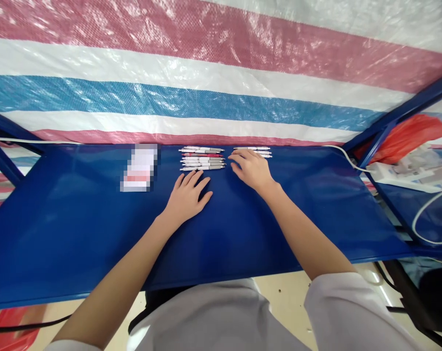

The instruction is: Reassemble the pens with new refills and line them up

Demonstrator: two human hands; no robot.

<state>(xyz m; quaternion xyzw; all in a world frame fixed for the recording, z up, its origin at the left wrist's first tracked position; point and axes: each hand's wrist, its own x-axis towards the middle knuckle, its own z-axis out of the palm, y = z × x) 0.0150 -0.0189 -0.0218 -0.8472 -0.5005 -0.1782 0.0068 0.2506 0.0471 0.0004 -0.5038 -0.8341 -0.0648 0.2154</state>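
Note:
Several slim pens (pixel 202 160), mostly white with grey ends, lie side by side near the back of the blue table. Among them is a red pen (pixel 206 155). Just in front of this row rests my left hand (pixel 189 194), its fingers spread and holding nothing. A smaller group of white pens (pixel 262 148) lies to the right. My right hand (pixel 252 168) is over the near left part of that group and hides some of it. Its fingers are loosely bent and apart, with no pen visible in them; whether they touch the pens I cannot tell.
A pixelated white and red item (pixel 140 168) lies left of the pens. Striped plastic sheeting (pixel 221 97) hangs behind the blue table (pixel 235 239). At the right are a white power strip (pixel 400 178), a white cable (pixel 418 219) and a red plastic bag (pixel 404 139).

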